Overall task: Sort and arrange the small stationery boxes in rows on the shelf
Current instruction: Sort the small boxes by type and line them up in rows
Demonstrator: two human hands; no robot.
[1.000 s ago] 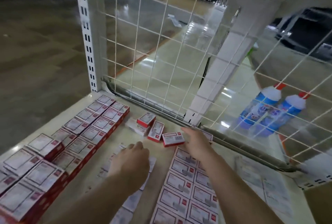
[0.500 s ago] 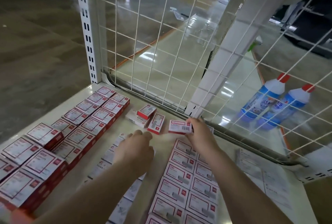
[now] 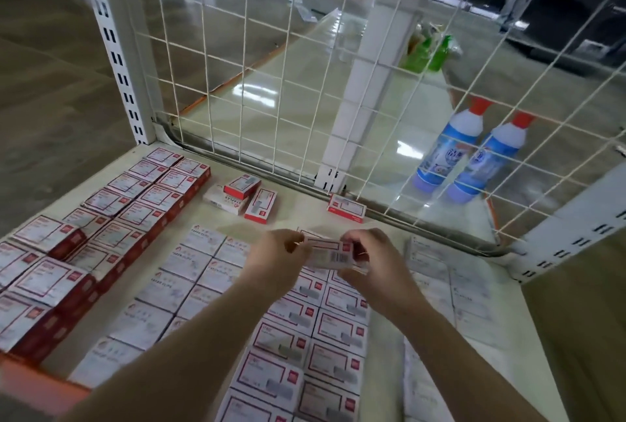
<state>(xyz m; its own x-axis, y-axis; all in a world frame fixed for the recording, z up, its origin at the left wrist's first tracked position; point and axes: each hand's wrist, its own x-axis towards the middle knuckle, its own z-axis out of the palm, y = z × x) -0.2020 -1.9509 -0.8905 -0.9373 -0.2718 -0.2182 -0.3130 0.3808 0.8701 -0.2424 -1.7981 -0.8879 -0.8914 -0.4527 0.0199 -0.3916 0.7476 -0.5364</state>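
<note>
A small red-and-white box (image 3: 330, 254) is held above the shelf (image 3: 298, 210) between my left hand (image 3: 277, 260) and my right hand (image 3: 369, 260), each pinching one end. Under my hands run two rows of red-bordered boxes (image 3: 315, 337). To their left lie two rows of white paper-clip boxes (image 3: 176, 289), and farther left stacked red boxes (image 3: 111, 218) fill two rows. Three loose boxes (image 3: 242, 196) sit jumbled near the back. One more red box (image 3: 346, 207) lies alone by the back rail.
A white wire mesh panel (image 3: 271, 59) closes the shelf's back, with a slotted upright (image 3: 111, 45) at its left. Two blue bottles (image 3: 471, 157) stand behind the mesh on the right. Pale white boxes (image 3: 450, 289) lie at the shelf's right side. An orange edge (image 3: 37, 384) marks the front left.
My right hand lifted a box from the back and drew it toward me. My left hand came over and took its other end. The view shifted closer.
</note>
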